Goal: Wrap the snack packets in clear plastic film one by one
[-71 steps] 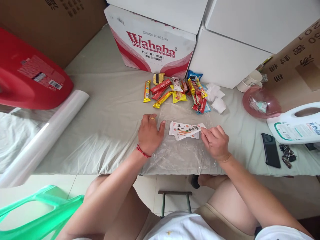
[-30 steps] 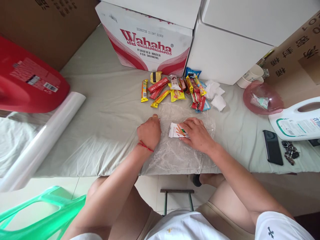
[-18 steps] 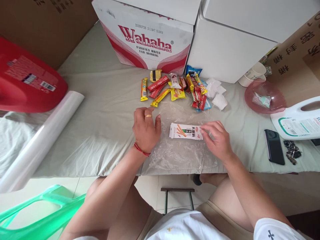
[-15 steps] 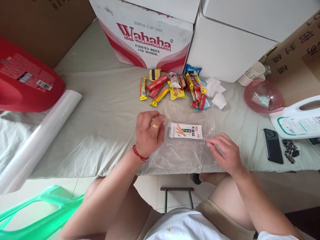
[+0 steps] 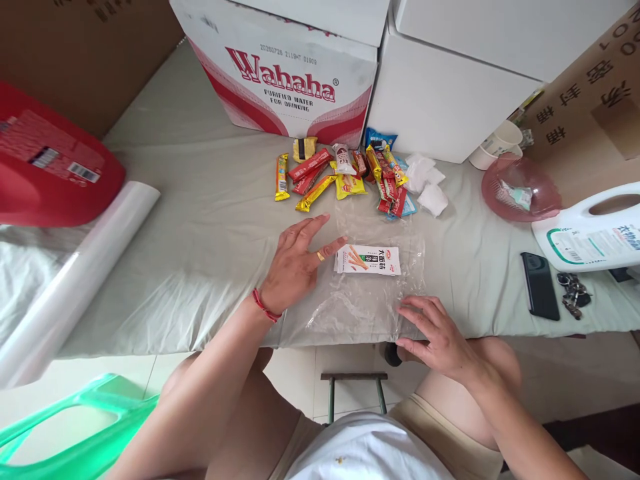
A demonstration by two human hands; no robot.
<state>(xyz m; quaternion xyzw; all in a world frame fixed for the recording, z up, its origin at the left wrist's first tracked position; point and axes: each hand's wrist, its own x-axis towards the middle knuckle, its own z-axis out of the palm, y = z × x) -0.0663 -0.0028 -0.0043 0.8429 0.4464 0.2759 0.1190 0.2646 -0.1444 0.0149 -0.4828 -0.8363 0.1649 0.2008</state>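
A white snack packet (image 5: 370, 260) with Chinese print and pictured orange sticks lies flat on a clear plastic sheet or bag (image 5: 345, 307). My left hand (image 5: 295, 267), with a gold ring and a red bracelet, is spread at the packet's left; one fingertip reaches its upper left edge, though I cannot tell if it touches. At the lower right of the clear plastic, my right hand (image 5: 435, 333) has its fingers apart and holds nothing. Its fingertips are at the plastic's right edge. Behind the packet lie several snacks, among them a yellow packet (image 5: 349, 187) and a red bar (image 5: 311, 165).
A Wahaha carton (image 5: 285, 87) stands behind the snacks. To the left are a red jug (image 5: 55, 160) and a roll of clear film (image 5: 95, 260). White crumpled tissues (image 5: 425, 177), a pink bowl (image 5: 545, 190), a white jug (image 5: 590, 233), a phone (image 5: 540, 287) and keys (image 5: 574, 293) lie right.
My left hand's curled fingers have spread out beside the packet. My right hand has moved down and opened from a pinch at the plastic's edge. The packet stays on the plastic.
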